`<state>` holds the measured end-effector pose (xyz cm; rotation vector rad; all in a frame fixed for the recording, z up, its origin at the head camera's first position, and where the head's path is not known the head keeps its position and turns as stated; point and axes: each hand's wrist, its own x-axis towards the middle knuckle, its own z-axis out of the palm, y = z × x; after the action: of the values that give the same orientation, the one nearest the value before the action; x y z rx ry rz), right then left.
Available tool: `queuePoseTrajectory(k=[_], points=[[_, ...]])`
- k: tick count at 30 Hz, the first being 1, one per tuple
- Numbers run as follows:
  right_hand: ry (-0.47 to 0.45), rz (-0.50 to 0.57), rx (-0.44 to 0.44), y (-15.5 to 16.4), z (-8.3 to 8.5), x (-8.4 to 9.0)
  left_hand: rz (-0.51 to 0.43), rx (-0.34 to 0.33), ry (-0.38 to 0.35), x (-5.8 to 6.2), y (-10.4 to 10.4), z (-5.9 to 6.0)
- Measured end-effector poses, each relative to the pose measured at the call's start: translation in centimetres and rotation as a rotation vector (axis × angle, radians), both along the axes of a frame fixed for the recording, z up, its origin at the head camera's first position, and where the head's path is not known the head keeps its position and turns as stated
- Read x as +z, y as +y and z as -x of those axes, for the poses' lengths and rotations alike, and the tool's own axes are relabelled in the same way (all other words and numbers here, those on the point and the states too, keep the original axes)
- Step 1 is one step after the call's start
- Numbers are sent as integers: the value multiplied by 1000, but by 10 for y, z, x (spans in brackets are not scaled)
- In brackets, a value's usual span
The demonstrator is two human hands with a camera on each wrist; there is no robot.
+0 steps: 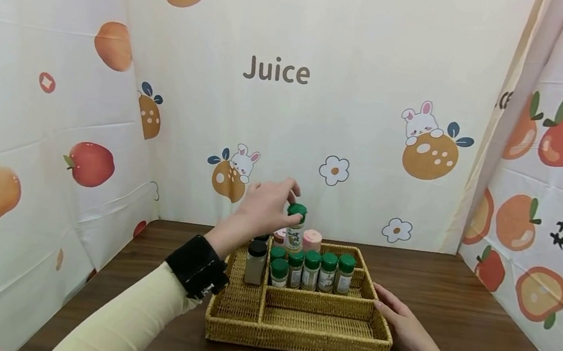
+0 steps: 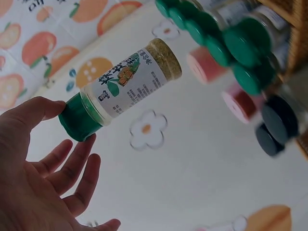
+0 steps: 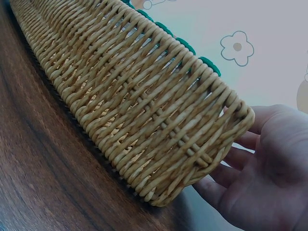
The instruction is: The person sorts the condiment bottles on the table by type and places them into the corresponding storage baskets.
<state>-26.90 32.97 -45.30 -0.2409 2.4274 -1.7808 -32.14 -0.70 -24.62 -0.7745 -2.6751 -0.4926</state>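
Head view shows my left hand point(image 1: 264, 205) raised over the far part of the wicker tray point(image 1: 293, 338), its grip pinched on the green cap of a spice jar point(image 1: 295, 230). The jar hangs just above the pink-lidded jars point(image 1: 312, 239) at the tray's far edge, behind the row of green-capped jars point(image 1: 319, 271). A dark-lidded jar point(image 1: 255, 261) stands in the left compartment.

On the left wrist camera only the thumb and a fingertip or two meet the cap point(image 2: 77, 119); the other fingers point(image 2: 67, 173) are spread loose, and the jar point(image 2: 130, 82) hangs tilted from them. My right hand point(image 1: 403, 322) lies flat against the tray's near right corner, fingers straight, holding nothing; the right wrist view shows those fingers point(image 3: 243, 166) against the woven wall point(image 3: 139, 120).

My worry is that cap-only pinch: it looks thin, so the jar could swing or slip and knock over the packed jars below. If the cap is loose, it might also twist off.
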Motion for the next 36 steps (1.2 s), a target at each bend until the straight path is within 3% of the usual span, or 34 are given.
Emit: queuePoseTrajectory(k=[7, 17, 23, 36], points=[[-3, -39, -29, -1, -2, 0, 63, -58, -31, -2, 43, -7], [35, -58, -29, -1, -2, 1, 144, -128, -26, -15, 103, -9], [29, -25, -17, -4, -2, 0, 180, -136, -52, -31, 127, -2], [9, 6, -52, -6, -4, 1, 237, -147, -127, -62, 154, 21]])
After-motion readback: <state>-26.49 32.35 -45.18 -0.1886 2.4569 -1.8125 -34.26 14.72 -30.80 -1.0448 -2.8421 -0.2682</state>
